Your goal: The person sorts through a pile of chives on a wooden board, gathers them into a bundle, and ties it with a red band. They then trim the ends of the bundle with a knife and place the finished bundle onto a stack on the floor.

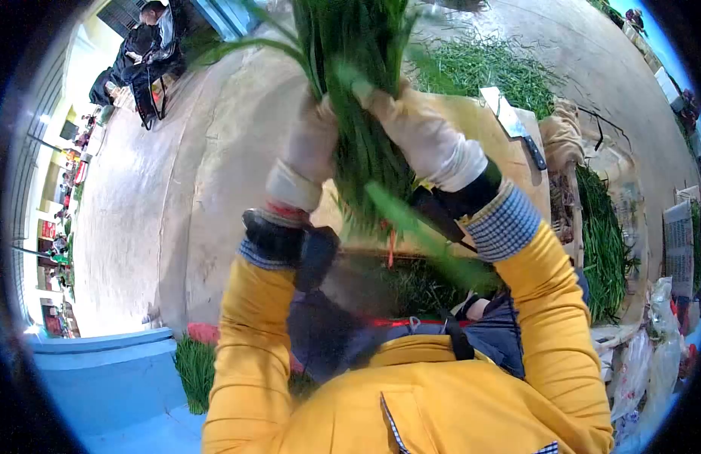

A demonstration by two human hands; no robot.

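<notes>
Both of my hands wear whitish gloves and are raised at the top centre, gripping a large bundle of long green leaves (358, 113) from its two sides. My left hand (312, 144) is wrapped round the bundle's left side, and my right hand (415, 129) holds its right side. The bundle hangs upright above a wooden board (532, 125); its lower end and one loose leaf are blurred. A cleaver (509, 121) with a black handle lies on the board, to the right of my right hand.
Cut leaves (490, 72) are heaped beyond the board. At the right, more green leaves (600, 242) lie in a container beside a brown cloth (562, 136) and plastic bags (641, 363). A leaf bundle (193, 374) stands by the blue ledge (101, 371). A person (150, 45) sits at the upper left.
</notes>
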